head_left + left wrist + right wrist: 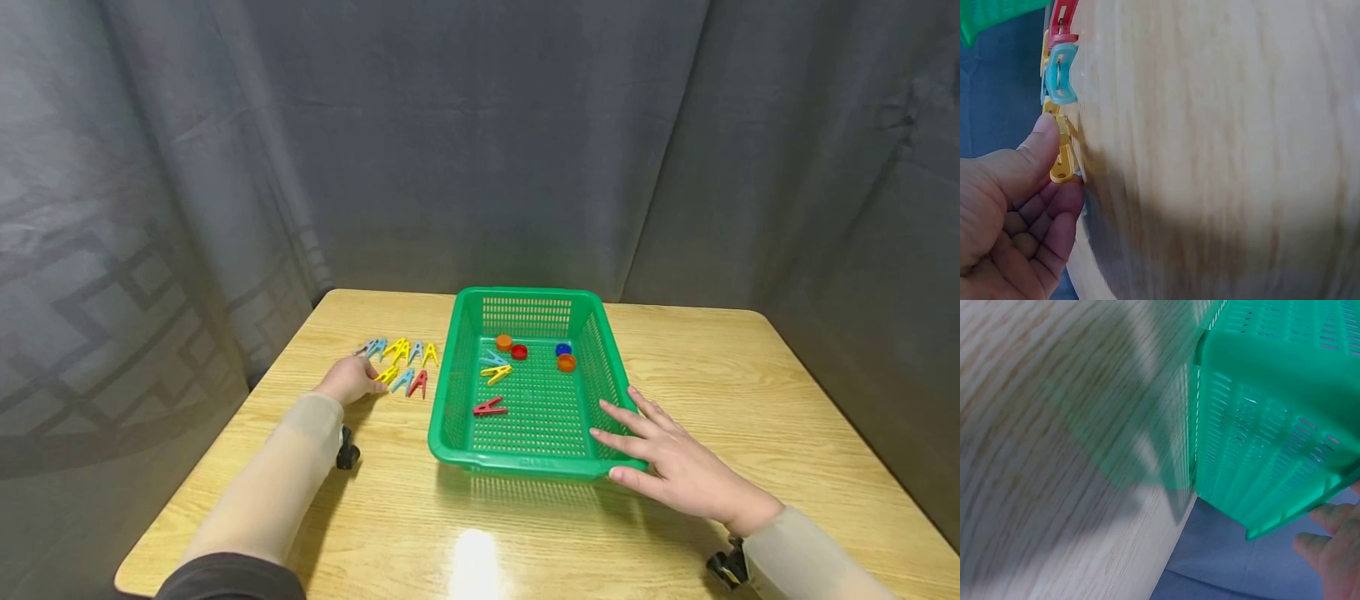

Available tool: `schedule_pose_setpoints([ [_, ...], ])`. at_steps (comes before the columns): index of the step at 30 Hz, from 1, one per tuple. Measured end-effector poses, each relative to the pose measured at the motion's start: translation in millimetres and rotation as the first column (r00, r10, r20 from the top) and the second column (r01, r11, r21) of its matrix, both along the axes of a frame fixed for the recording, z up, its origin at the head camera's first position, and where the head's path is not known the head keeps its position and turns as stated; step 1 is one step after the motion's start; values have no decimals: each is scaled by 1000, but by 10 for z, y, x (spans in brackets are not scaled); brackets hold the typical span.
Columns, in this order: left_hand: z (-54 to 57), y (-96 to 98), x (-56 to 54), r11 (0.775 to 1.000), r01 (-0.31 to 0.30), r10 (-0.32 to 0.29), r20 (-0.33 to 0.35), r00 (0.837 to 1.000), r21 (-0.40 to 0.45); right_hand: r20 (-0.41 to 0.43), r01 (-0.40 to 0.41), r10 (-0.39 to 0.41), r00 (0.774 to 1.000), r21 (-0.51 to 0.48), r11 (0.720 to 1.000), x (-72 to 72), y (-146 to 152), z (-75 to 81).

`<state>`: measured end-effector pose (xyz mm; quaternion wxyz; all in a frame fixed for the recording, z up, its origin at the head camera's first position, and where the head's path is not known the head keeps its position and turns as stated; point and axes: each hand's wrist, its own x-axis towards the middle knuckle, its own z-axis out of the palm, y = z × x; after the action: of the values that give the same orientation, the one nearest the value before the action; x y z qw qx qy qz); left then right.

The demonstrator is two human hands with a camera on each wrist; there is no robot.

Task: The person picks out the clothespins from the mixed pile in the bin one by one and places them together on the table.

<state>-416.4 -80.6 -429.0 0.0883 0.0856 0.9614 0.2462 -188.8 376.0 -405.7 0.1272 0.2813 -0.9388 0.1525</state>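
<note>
My left hand (352, 379) is at the table's left side, thumb and fingers pinching a yellow clothespin (1062, 164) at the end of a row. Beside that one lie a light blue clothespin (403, 381) and a red clothespin (418, 383). A second row behind holds blue and yellow clothespins (430, 354). My right hand (678, 458) spreads its straight fingers over the near right corner of a green basket (442, 417). Inside the basket are a red clothespin (490, 407), a yellow clothespin (497, 373) and a light blue clothespin (493, 358).
Several bottle caps also lie in the basket: orange caps (566, 363), a red cap (519, 352) and a blue cap (563, 350). The basket stands mid-table on a wooden table (720, 375). Grey curtains (480, 150) hang behind and at both sides.
</note>
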Motion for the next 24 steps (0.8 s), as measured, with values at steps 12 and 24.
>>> schedule_pose_setpoints([
  [12,-12,22,-56,1000,3,-3,6,1000,4,-14,-11,11,1000,-5,1000,3,-20,11],
  [24,666,268,-25,993,93,-86,-82,993,75,17,1,0,1000,-13,1000,0,-19,29],
])
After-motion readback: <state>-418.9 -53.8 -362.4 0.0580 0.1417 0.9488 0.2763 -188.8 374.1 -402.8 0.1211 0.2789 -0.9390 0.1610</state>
